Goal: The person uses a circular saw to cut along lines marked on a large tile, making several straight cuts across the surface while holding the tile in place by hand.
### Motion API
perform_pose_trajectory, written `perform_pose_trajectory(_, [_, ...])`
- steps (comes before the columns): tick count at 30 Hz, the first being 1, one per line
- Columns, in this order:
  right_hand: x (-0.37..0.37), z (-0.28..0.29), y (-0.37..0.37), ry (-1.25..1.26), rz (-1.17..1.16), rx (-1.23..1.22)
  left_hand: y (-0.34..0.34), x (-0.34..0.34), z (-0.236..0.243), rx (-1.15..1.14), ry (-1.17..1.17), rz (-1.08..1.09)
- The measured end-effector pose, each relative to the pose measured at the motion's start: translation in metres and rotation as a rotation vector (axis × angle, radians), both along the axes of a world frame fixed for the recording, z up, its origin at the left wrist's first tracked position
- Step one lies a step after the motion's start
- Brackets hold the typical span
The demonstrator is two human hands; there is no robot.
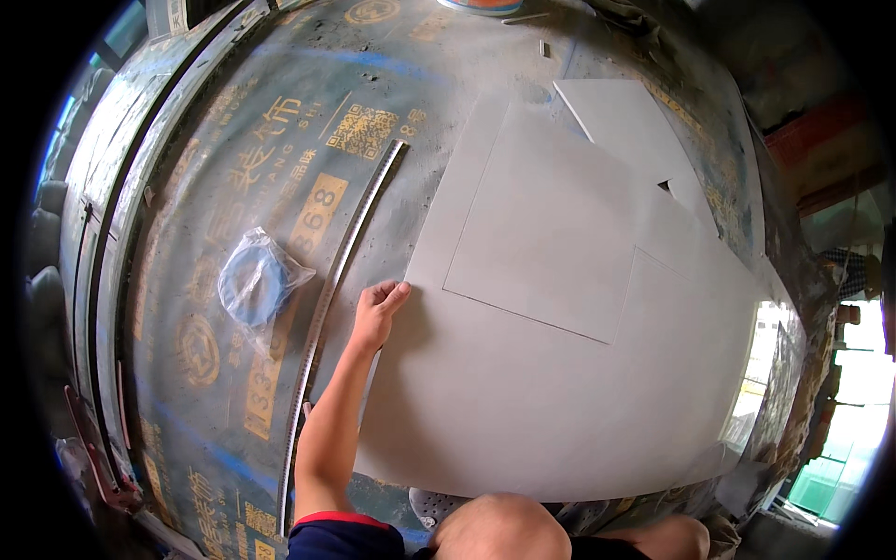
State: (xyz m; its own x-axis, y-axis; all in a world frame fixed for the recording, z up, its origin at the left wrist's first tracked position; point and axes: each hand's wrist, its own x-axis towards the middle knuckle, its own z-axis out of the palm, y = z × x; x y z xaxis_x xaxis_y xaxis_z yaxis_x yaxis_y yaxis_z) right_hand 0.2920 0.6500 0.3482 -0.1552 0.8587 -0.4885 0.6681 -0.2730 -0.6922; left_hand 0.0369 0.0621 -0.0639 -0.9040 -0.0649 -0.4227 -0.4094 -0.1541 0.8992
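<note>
A large pale grey tile lies flat before me, thin dark lines marked on its face. At its left edge my left hand is closed, thumb on top and fingers curled at the rim. My right hand does not show. To the left of the tile a long metal ruler lies on the floor covering. Beyond the ruler sits a blue ring-shaped item in clear plastic. A smaller angular pale piece lies at the tile's far right, with a small dark notch beside it.
Printed dark green protective sheeting covers the floor. Small scraps and part of a round container lie at the far side. A red-handled tool is at the far left. My knee and a grey perforated shoe are at the near edge.
</note>
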Motion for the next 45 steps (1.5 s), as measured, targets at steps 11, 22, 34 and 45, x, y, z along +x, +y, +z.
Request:
perform_pose_trajectory(11, [0.083, -0.064, 0.091, 0.132, -0.245, -0.105, 0.003, -0.019, 0.016, -0.401, -0.144, -0.169])
perform_pose_trajectory(22, [0.37, -0.166, 0.231, 0.385, -0.881, -0.058, 0.028, -0.055, 0.027, -0.6, -0.149, -0.362])
perform_pose_trajectory(34, [0.537, -0.264, 0.217, 0.048, -0.295, 0.117, 0.001, -0.055, 0.035, -0.903, -0.216, -0.162])
perform_pose_trajectory(45, [0.587, -0.269, 0.248, 0.144, -1.041, -0.204, 0.019, -0.12, 0.082, -1.161, 0.089, -0.355])
